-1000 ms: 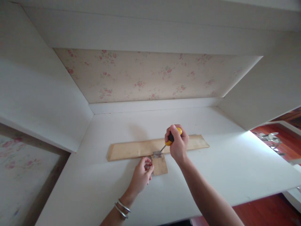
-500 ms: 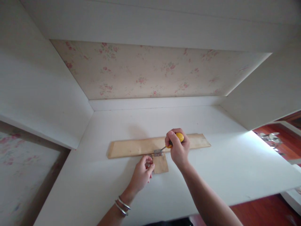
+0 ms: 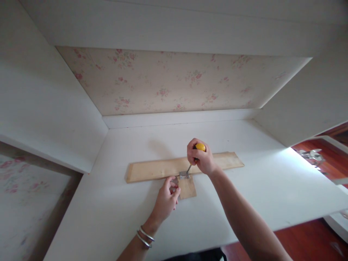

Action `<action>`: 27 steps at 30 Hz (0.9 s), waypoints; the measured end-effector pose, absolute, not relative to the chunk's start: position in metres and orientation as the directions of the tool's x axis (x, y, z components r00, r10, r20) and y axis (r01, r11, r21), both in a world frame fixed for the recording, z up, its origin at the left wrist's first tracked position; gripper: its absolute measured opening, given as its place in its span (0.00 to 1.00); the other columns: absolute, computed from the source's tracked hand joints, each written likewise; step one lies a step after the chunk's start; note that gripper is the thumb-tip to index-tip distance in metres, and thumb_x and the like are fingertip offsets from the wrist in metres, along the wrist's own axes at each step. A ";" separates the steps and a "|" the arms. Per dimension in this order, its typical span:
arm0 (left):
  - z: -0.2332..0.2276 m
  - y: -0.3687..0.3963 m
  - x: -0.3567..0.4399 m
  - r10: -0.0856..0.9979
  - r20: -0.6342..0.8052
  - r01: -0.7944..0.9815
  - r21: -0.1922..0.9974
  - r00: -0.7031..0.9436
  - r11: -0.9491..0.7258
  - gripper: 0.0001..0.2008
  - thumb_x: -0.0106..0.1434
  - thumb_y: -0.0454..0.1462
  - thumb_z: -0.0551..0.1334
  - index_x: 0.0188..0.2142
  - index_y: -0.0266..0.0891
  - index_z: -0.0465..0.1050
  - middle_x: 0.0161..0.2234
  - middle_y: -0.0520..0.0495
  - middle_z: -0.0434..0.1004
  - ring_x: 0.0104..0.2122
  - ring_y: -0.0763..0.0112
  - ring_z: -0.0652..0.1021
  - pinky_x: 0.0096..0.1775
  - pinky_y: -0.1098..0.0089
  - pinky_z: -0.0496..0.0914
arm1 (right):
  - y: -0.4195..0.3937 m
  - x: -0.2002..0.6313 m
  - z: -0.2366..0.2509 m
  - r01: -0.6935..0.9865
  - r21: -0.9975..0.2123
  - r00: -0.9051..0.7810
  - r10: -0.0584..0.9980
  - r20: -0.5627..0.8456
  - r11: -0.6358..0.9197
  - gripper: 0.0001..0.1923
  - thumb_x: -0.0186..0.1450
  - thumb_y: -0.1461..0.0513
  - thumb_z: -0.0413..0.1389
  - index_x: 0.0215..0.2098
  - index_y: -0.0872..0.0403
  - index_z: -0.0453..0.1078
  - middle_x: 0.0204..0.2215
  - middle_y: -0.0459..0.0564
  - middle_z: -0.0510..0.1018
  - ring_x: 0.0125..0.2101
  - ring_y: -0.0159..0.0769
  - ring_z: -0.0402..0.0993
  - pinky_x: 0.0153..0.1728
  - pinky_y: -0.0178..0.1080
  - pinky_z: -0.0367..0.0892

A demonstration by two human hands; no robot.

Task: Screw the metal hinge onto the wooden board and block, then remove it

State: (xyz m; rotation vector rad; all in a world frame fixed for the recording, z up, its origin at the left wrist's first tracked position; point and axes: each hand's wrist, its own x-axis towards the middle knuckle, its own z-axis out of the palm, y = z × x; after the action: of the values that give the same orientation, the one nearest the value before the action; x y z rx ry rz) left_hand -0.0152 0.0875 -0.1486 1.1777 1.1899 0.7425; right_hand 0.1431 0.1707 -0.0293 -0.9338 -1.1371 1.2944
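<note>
The right hand (image 3: 201, 160) is closed in a fist around the yellow handle of the screwdriver (image 3: 196, 153). The shaft slants down and left from the fist, and its tip meets the metal hinge (image 3: 184, 175). The left hand (image 3: 165, 199) lies just below and left of the hinge, fingers curled, fingertips touching the left edge of the small wood block (image 3: 188, 187). The hinge bridges this block and the long wood board (image 3: 157, 169), which lies crosswise on the white shelf surface (image 3: 122, 217). 2 metal bangles (image 3: 144, 237) circle the left wrist.
</note>
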 end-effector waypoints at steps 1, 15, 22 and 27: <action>-0.149 0.088 -0.015 0.918 -0.298 0.136 0.953 0.263 0.271 0.21 0.60 0.42 0.57 0.51 0.40 0.56 0.37 0.48 0.68 0.18 0.82 0.68 0.11 0.81 0.58 | 0.172 0.146 -0.030 -0.258 -0.964 -0.089 0.992 0.095 0.069 0.09 0.51 0.62 0.59 0.23 0.53 0.61 0.11 0.38 0.61 0.11 0.24 0.52 0.12 0.29 0.48; -0.149 0.087 -0.017 0.909 -0.303 0.102 0.953 0.286 0.286 0.20 0.60 0.41 0.57 0.50 0.41 0.54 0.36 0.50 0.66 0.18 0.83 0.67 0.12 0.82 0.58 | 0.176 0.147 -0.016 -0.133 -0.988 -0.204 0.974 0.101 0.075 0.11 0.54 0.56 0.58 0.28 0.55 0.64 0.17 0.43 0.69 0.17 0.29 0.63 0.19 0.33 0.58; -0.149 0.088 -0.016 0.905 -0.305 0.092 0.952 0.296 0.291 0.19 0.61 0.40 0.56 0.49 0.41 0.54 0.36 0.50 0.65 0.18 0.82 0.67 0.12 0.81 0.57 | 0.150 0.128 -0.003 0.110 -0.982 0.243 0.954 0.175 0.152 0.14 0.57 0.53 0.59 0.26 0.54 0.64 0.18 0.42 0.67 0.19 0.26 0.59 0.19 0.31 0.56; -0.149 0.087 -0.016 0.910 -0.296 0.088 0.955 0.290 0.283 0.18 0.61 0.39 0.56 0.49 0.41 0.53 0.37 0.50 0.65 0.18 0.82 0.67 0.12 0.81 0.58 | 0.162 0.140 -0.005 -0.138 -0.983 -0.009 0.993 0.121 0.119 0.20 0.58 0.53 0.58 0.17 0.54 0.57 0.12 0.41 0.61 0.14 0.25 0.55 0.16 0.32 0.51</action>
State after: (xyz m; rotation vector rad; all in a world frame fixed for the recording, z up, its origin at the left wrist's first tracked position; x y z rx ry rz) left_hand -0.0161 0.0871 -0.1492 1.1491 1.1412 0.7509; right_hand 0.1399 0.1624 -0.0053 -1.0120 -1.1746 1.1946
